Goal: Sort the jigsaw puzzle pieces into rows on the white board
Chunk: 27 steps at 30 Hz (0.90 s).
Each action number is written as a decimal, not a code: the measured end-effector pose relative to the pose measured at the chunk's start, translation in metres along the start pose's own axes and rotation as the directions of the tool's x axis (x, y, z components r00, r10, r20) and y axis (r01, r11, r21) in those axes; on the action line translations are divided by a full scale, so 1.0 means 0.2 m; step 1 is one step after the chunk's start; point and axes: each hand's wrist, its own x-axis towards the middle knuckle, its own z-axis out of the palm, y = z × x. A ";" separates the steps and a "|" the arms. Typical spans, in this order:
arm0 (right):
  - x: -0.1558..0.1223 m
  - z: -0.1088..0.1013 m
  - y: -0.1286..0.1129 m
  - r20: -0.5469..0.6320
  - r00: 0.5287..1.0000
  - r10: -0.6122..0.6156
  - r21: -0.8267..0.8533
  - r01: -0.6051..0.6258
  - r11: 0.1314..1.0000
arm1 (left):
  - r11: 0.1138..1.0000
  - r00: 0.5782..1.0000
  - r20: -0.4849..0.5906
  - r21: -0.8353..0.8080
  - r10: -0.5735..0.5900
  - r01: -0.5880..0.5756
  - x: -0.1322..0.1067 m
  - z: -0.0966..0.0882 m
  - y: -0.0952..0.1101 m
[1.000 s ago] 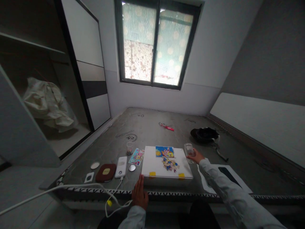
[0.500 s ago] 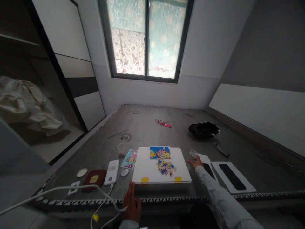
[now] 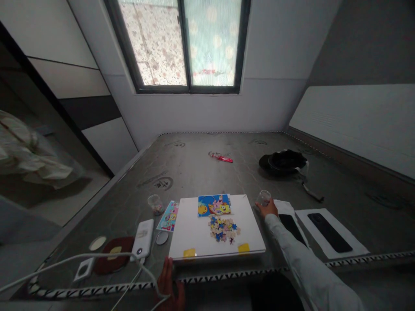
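A white box point(image 3: 184, 224) lies flat at the front edge of the bed-like surface. On its top are a heap of loose jigsaw puzzle pieces point(image 3: 223, 229) and a cartoon picture card point(image 3: 214, 205). My right hand point(image 3: 268, 209) is closed around a small clear jar point(image 3: 264, 197) just right of the box. By the box's front left corner, my left hand point(image 3: 170, 287) has its fingers stretched out, holding nothing. A second clear jar point(image 3: 156, 204) with small pieces inside stands left of the box, near another cartoon card point(image 3: 168, 217).
On the left lie a round lid point(image 3: 162, 238), a white power bank point(image 3: 142, 238) with a cable, and a brown case point(image 3: 113, 255). A black phone point(image 3: 330, 232) rests on white paper at right. Farther back are a dark cap point(image 3: 282, 163) and a red packet point(image 3: 221, 158).
The view has tilted down and shifted slightly, so the box appears larger. My right hand stays on the jar, and my left hand stays by the box's front left corner.
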 end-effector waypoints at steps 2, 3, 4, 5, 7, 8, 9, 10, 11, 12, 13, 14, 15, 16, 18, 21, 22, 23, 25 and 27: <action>0.01 0.00 -0.02 -0.004 1.000 -0.023 0.005 0.023 1.000 | 1.000 1.000 -0.008 0.009 -0.008 0.008 0.00 0.01 -0.01; 0.01 -0.01 -0.03 -0.003 0.999 -0.034 0.006 0.034 0.999 | 1.000 1.000 -0.011 0.015 -0.004 0.004 -0.01 0.01 -0.01; 0.02 -0.01 -0.05 -0.001 0.999 -0.045 0.007 0.045 0.999 | 1.000 1.000 -0.011 0.021 0.003 -0.003 -0.01 0.01 -0.01; 0.03 -0.01 -0.07 0.000 0.999 -0.053 0.007 0.053 0.999 | 1.000 1.000 -0.010 0.027 0.007 -0.007 -0.01 0.01 -0.01; 0.06 0.00 -0.12 0.002 0.998 -0.062 0.006 0.062 0.998 | 1.000 1.000 -0.001 0.029 0.003 -0.003 -0.01 0.01 -0.01; 0.07 0.00 -0.14 0.004 0.998 -0.065 0.005 0.065 0.998 | 1.000 1.000 0.000 0.026 -0.002 0.002 -0.01 0.01 -0.01; 0.09 0.01 -0.16 0.010 0.998 -0.067 0.002 0.067 0.998 | 1.000 1.000 -0.006 0.022 -0.007 0.007 -0.01 0.01 0.00; 0.10 0.03 -0.18 0.019 0.998 -0.067 -0.001 0.067 0.998 | 1.000 1.000 -0.014 0.020 -0.012 0.012 -0.01 0.00 0.00; 0.12 0.04 -0.19 0.032 0.997 -0.065 -0.006 0.065 0.998 | 1.000 1.000 -0.020 0.019 -0.011 0.011 -0.01 0.00 0.00; 0.12 0.06 -0.20 0.046 0.997 -0.061 -0.012 0.061 0.998 | 1.000 1.000 -0.025 0.020 -0.009 0.010 -0.01 0.00 0.00; 0.13 0.08 -0.20 0.057 0.997 -0.052 -0.019 0.054 0.998 | 1.000 1.000 -0.029 0.022 -0.010 0.010 -0.01 0.01 0.00; 0.13 0.09 -0.20 0.068 0.997 -0.042 -0.027 0.044 0.999 | 1.000 0.999 -0.032 0.025 -0.009 0.010 -0.01 0.01 0.00; 0.12 0.11 -0.19 0.080 0.996 -0.032 -0.035 0.035 0.999 | 1.000 0.999 -0.032 0.026 -0.008 0.009 -0.01 0.01 -0.01; 0.11 0.12 -0.18 0.093 0.995 -0.024 -0.043 0.028 0.999 | 1.000 1.000 -0.029 0.026 -0.006 0.006 -0.01 0.01 -0.01; 0.09 0.15 -0.17 0.121 0.993 -0.013 -0.057 0.020 0.998 | 1.000 0.999 -0.031 0.029 -0.010 0.011 -0.01 0.01 -0.02; 0.06 0.16 -0.14 0.144 0.990 -0.011 -0.084 0.023 0.996 | 0.999 0.999 -0.036 0.019 -0.031 0.032 -0.01 0.01 -0.02; 0.05 0.16 -0.14 0.146 0.989 -0.013 -0.096 0.027 0.995 | 0.999 0.999 -0.033 0.009 -0.031 0.031 -0.01 0.00 -0.01; 0.05 0.16 -0.13 0.151 0.988 -0.018 -0.108 0.035 0.994 | 1.000 0.999 -0.027 -0.003 -0.026 0.026 0.00 0.00 -0.01; 0.05 0.15 -0.12 0.165 0.985 -0.038 -0.129 0.060 0.990 | 1.000 1.000 -0.024 -0.018 -0.014 0.014 0.01 -0.01 0.00; 0.04 0.14 -0.12 0.173 0.983 -0.062 -0.156 0.089 0.984 | 1.000 0.999 -0.044 -0.019 -0.013 0.012 0.02 -0.02 0.01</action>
